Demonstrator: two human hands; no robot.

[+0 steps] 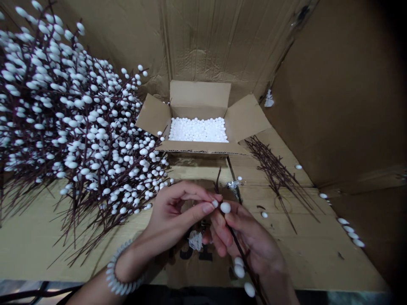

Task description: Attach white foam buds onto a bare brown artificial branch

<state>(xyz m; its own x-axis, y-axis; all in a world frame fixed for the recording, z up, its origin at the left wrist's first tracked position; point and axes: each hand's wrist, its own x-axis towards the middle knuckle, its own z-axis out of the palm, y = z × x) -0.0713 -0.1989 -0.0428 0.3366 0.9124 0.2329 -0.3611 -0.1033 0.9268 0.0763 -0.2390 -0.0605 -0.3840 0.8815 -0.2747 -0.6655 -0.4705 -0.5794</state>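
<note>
Brown cardboard walls [197,42] close off the far side and the right of the frame. Below them a tan work surface [305,258] runs down to its near edge, along the bottom of the frame.

Upper left to centre left: a big heap of beaded twigs [85,123], white tips outward, blocking most of that side. Bare ends fan toward the lower left, where some surface lies open.

Upper centre: open carton [200,94], flaps spread, white beads [197,129] inside. Its near flap stands beyond my hands, with a short strip of surface between.

Right of centre: loose bundle of bare twigs [280,173], slanting down toward the lower right. Open room between it and the near edge.

Lower centre: my left hand [176,212], coil bracelet [119,271] at the wrist, thumb and forefinger closed on a small bead [215,203]. My right hand [251,237] has its fingers curled closed round the brown stem [235,240], which slants from mid-frame to the bottom edge, larger beads [225,207] along it.

Small stuff: clear scrap [195,240] below my fingers, shiny scrap [234,184] just beyond them, stray beads [351,235] along the right-hand edge.
</note>
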